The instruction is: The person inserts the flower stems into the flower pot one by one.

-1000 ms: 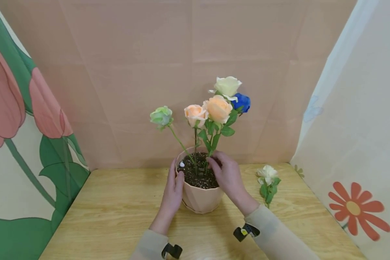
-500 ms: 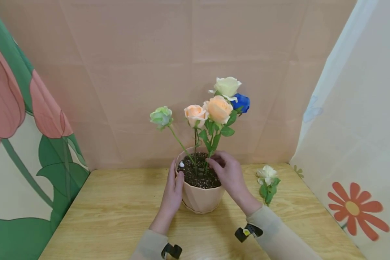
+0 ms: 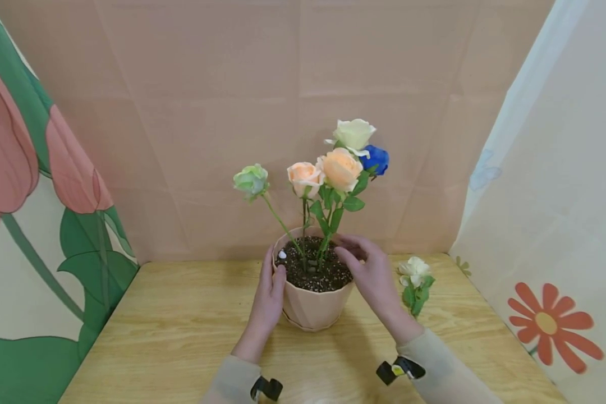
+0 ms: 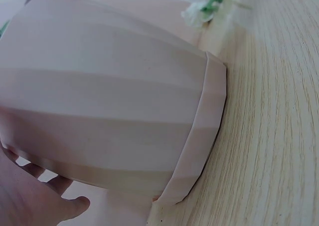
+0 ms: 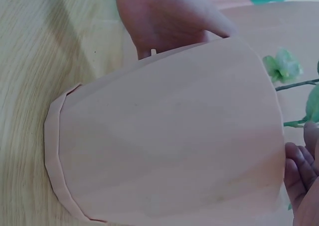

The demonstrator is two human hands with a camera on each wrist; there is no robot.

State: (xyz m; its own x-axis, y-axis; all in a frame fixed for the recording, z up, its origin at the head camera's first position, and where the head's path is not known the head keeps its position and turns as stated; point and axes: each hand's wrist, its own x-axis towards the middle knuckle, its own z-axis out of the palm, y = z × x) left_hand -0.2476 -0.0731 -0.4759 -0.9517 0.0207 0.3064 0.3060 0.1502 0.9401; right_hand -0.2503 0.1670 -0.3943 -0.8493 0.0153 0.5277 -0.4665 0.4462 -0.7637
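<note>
A pale pink flowerpot (image 3: 315, 308) filled with dark soil (image 3: 308, 280) stands on the table. My left hand (image 3: 266, 297) holds its left side, thumb near the rim and fingers round the outer wall (image 4: 99, 96). My right hand (image 3: 371, 275) is at the right rim, thumb and fingers apart, with no stem between them. Upright in the soil are a peach rose (image 3: 341, 169), a pale pink rose (image 3: 305, 178), a cream rose (image 3: 353, 133) and a blue rose (image 3: 376, 160). A green rose (image 3: 251, 180) leans left.
A white rose (image 3: 415, 271) with green leaves lies on the wooden table (image 3: 182, 320), right of the pot. Near the left rim, a small white piece (image 3: 282, 255) sits on the soil. A pink backdrop (image 3: 207, 140) rises behind, with flower-printed sheets at both sides.
My right hand has let go of the peach rose's leafy stem and drawn back right to the rim. My left hand has stayed on the pot. The roses are nearly still.
</note>
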